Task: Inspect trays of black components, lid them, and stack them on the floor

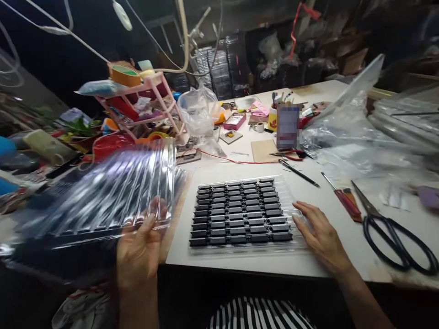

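At the left, my left hand [140,242] grips the near edge of a clear ridged plastic tray [137,183], thumb on top; it is tilted and slightly blurred. On the white table before me lies a second clear plastic tray [286,192], filled with rows of small black rectangular parts [236,214]. My right hand [318,233] rests at this filled tray's right edge, fingers stretched out and apart, the fingertips touching the clear rim.
Large black-handled scissors [387,228], a red-handled screwdriver [346,203] and a black pen [298,172] lie at the right. Behind stand pliers [291,155], a pink rack [164,96] and crumpled plastic bags [343,128]. Cables [185,36] hang overhead.
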Available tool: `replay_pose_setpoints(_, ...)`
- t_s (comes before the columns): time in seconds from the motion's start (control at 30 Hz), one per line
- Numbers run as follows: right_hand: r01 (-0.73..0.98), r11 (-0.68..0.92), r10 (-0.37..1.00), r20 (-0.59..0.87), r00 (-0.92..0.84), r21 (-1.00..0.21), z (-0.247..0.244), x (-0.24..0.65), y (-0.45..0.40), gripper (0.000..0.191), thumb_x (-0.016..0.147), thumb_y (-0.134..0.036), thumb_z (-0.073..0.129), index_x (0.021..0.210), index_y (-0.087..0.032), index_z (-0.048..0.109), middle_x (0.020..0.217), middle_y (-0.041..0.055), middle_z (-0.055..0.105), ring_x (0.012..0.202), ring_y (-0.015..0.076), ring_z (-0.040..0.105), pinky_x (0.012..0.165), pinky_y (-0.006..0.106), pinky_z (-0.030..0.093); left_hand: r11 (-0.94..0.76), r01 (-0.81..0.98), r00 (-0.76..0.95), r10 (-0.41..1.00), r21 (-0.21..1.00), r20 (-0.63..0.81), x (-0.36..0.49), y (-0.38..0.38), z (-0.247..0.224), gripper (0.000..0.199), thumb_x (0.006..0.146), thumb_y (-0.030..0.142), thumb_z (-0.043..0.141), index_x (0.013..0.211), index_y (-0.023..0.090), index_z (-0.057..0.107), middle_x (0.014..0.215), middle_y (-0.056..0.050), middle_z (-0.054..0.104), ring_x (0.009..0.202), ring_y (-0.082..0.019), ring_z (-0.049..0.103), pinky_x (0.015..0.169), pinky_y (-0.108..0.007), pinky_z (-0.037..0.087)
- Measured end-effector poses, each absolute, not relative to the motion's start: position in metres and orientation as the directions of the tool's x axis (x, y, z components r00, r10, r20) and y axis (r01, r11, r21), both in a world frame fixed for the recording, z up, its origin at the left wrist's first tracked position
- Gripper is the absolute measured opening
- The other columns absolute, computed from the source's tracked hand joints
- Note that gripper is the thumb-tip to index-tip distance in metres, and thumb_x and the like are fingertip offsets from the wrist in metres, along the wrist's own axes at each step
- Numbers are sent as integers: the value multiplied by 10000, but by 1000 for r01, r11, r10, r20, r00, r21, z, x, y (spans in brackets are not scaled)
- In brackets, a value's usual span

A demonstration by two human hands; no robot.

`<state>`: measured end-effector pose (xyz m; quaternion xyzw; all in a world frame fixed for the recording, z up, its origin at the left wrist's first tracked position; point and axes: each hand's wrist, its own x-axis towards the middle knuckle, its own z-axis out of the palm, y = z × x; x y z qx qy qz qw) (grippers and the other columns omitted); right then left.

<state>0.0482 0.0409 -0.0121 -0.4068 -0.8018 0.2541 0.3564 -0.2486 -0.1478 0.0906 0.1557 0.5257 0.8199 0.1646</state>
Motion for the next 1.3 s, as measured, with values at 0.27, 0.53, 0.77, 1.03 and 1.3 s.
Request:
replay_pose_setpoints(0.27, -47, 107, 981, 113, -156, -993, 26, 48, 32, 463, 926, -485, 405, 1323, -259, 481, 1160, 110, 619, 924, 239, 637, 826, 429, 522, -119, -301, -760, 629, 946, -162, -250, -161, 77, 294, 683, 244, 737, 951, 151, 662, 794, -64, 714, 574, -152, 656, 546, -257, 561)
replay_pose_setpoints(0.53, 42, -211, 910, -212, -358, -977, 31, 49, 44, 633, 748, -448, 692, 1329, -281, 505, 785, 3, 531, 431, 86, 439, 299, 214, 359, 203, 190, -793, 609, 960, 28, -254, -164, 34, 340, 748, 353, 685, 1057, 212, 707, 995, -68, 629, 824, -165, 602, 647, -241, 483)
replay_pose_setpoints(0.77, 473, -17, 955, -155, -253, -881, 15, 69, 62, 643, 738, -586, 641, 1283, -253, 565, 843, 50, 608, 457, 114, 509, 343, 249, 451, 254, 276, -726, 688, 927, 27, -263, -145, 23, 376, 782, 293, 646, 1147, 208, 669, 1178, -94, 618, 1032, -226, 569, 883, -322, 435)
replay_pose_setpoints(1.03, 658, 391, 883, 62, -464, -644, 9, 63, 83, 559, 879, -512, 463, 1346, -206, 485, 930, 78, 633, 495, 148, 579, 435, 311, 524, 188, 335, -636, 768, 923, 74, -282, -102, 15, 400, 815, 250, 584, 1210, 198, 628, 1217, -97, 632, 1105, -238, 566, 1036, -394, 346)
replay_pose_setpoints(1.3, 624, 781, 608, 230, -760, -1, 7, 33, 80, 567, 798, -14, 340, 1336, -131, 476, 1356, 189, 513, 995, 320, 624, 615, 410, 584, 313, 558, -618, 775, 769, 133, -260, -92, 11, 529, 757, 401, 662, 1227, 167, 603, 1414, -191, 452, 1346, -395, 292, 1078, -622, 34)
